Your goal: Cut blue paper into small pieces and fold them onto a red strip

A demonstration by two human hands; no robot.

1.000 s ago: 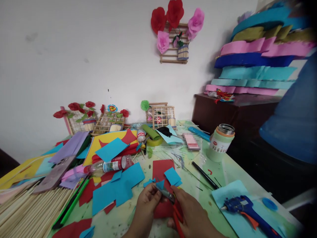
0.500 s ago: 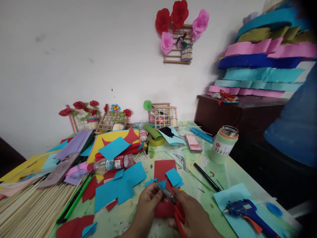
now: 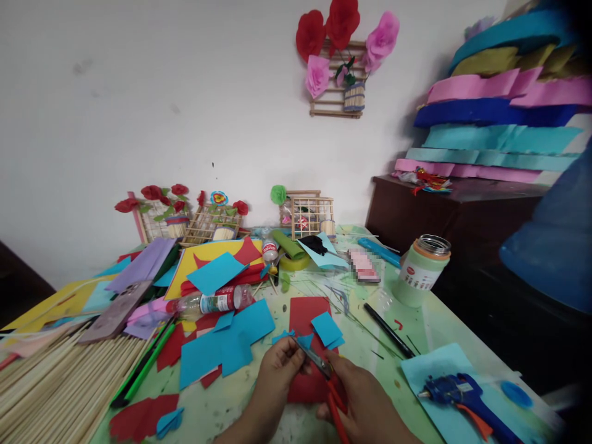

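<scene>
My right hand (image 3: pixel 361 394) is closed around the red handles of a pair of scissors (image 3: pixel 336 407). Their metal blades point up and left, towards the fingertips of my left hand (image 3: pixel 277 373). Those fingers are pinched on a small piece of blue paper (image 3: pixel 283 336), mostly hidden by the fingers. Another blue bit (image 3: pixel 304 341) shows right beside the blades; whether it belongs to the same piece I cannot tell. Under both hands lies a red paper sheet (image 3: pixel 308 314), with small blue paper squares (image 3: pixel 327 328) on its right edge.
Blue sheets (image 3: pixel 203 361), a plastic bottle (image 3: pixel 213 302) and bundled wooden sticks (image 3: pixel 60 382) spread over the left side. To the right are a black pen (image 3: pixel 388 330), a blue glue gun (image 3: pixel 456 391) on pale paper, and a green jar (image 3: pixel 416 277). A phone (image 3: pixel 364 265) lies farther back.
The camera view has shifted slightly, so the surroundings sit a little farther right. Both hands keep nearly the same pose, with the scissors at the left fingertips.
</scene>
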